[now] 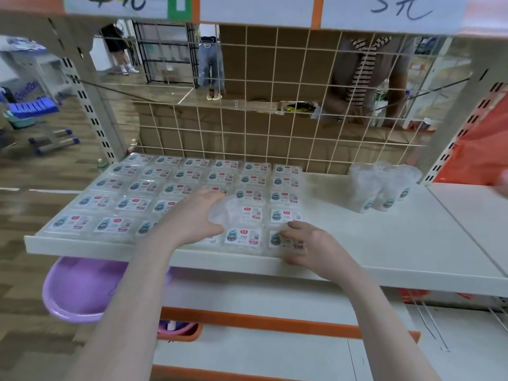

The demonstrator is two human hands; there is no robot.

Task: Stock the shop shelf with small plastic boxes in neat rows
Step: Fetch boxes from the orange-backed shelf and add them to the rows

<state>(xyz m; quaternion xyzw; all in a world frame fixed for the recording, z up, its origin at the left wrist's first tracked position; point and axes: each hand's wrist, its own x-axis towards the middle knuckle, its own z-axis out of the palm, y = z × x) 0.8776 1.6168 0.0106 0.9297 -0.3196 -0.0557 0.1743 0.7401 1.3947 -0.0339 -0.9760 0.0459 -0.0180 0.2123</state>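
While labels blur unreadably, both hands [310, 247] grip boxes [242, 237]; sign [398, 9] perhaps "5元".

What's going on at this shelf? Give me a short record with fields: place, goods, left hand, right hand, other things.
place: white shop shelf with a wire grid back
goods: small plastic boxes in neat rows across its left part
left hand: holds crumpled clear plastic wrap over the rows
right hand: fingers curled round the front-row box at the right end
other things: clear cups at back right; purple basin below
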